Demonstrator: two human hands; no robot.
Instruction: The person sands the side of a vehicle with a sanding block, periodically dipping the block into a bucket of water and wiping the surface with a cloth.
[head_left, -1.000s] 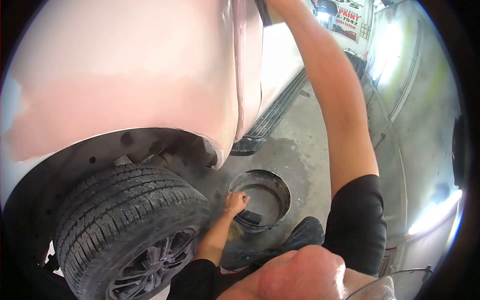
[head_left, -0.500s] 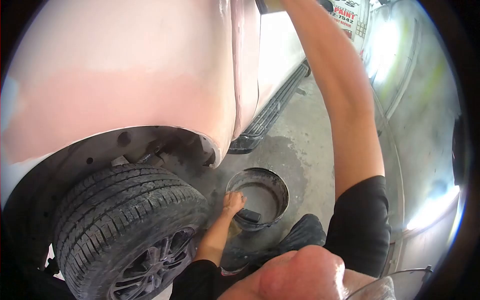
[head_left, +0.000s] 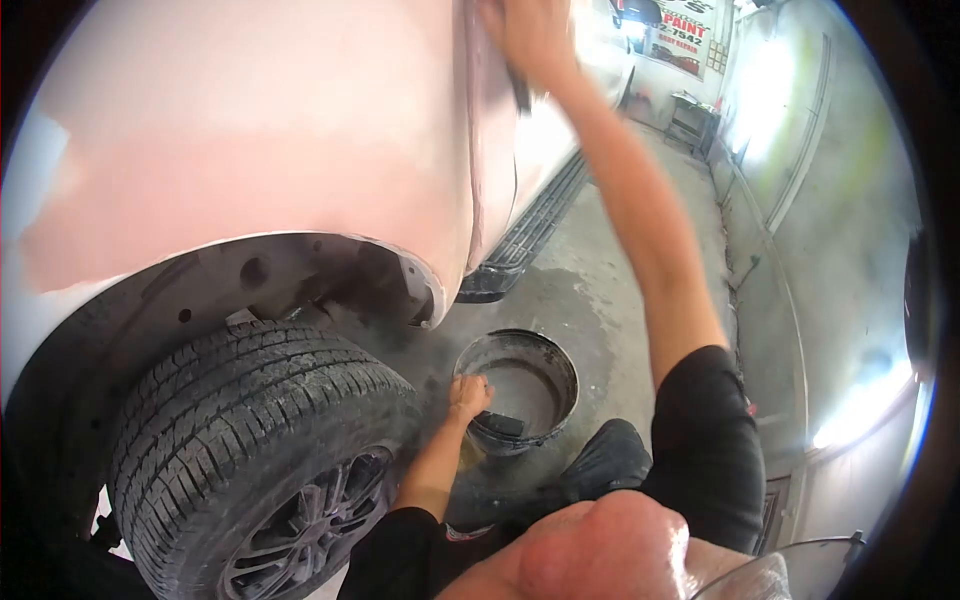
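Observation:
My left hand [head_left: 470,395] is closed at the left rim of a round, dirty bucket [head_left: 569,408] on the floor. A small black block [head_left: 500,424] shows just below this hand, inside the rim; what the fingers hold is not clear. High at the top edge, my right hand [head_left: 528,38] lies over the edge of the pinkish vehicle panel [head_left: 250,190], with the arm stretched upward. Its fingers are blurred and partly cut off, so anything under them is hidden.
A large tire [head_left: 240,420] sits in the wheel arch at the lower left. A black running board [head_left: 530,225] runs along the vehicle's lower side. Wet concrete floor [head_left: 640,300] surrounds the bucket. A wall with bright lights stands at right, and a small cart [head_left: 690,120] at the back.
My right hand and forearm have moved left and down, bringing the hand into view over the panel. My left hand has stayed at the bucket rim.

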